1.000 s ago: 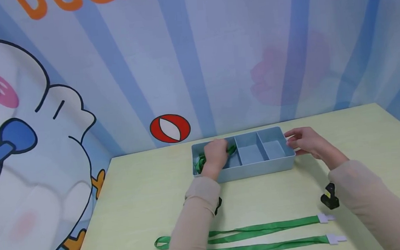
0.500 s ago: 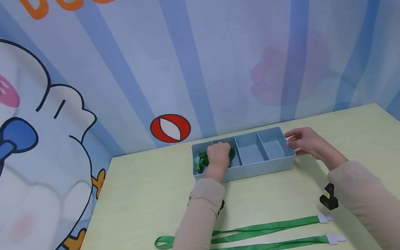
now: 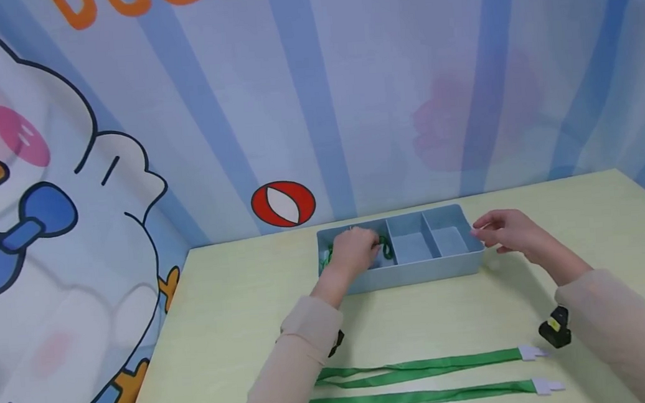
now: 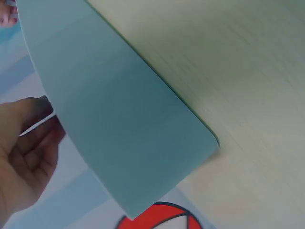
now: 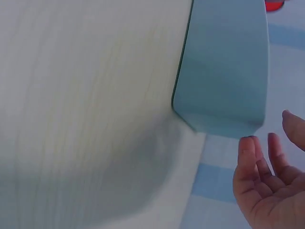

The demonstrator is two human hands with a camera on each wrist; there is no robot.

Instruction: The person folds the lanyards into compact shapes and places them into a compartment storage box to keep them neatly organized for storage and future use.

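Observation:
A blue-grey divided box (image 3: 417, 273) stands at the back of the table. My left hand (image 3: 353, 250) reaches over its front wall into the left compartments. Bent fingers and thumb (image 4: 40, 106) straddle a thin divider edge in the left wrist view, and the box wall hides their tips. A coiled green lanyard (image 3: 386, 248) shows beside that hand in the second compartment; whether I grip it is hidden. More green strap (image 3: 326, 257) lies in the leftmost compartment. My right hand (image 3: 507, 231), fingers loosely bent and holding nothing, is at the box's right end; touch is unclear.
Two green lanyards (image 3: 424, 370) with white clips (image 3: 547, 385) lie stretched across the near table. Pale wood (image 3: 239, 295) surrounds the box. A printed backdrop (image 3: 371, 98) rises close behind it.
My left hand has shifted to the right over the compartments, with the green coil showing beside it. My right hand has eased slightly off the box's end. The head view has turned a little.

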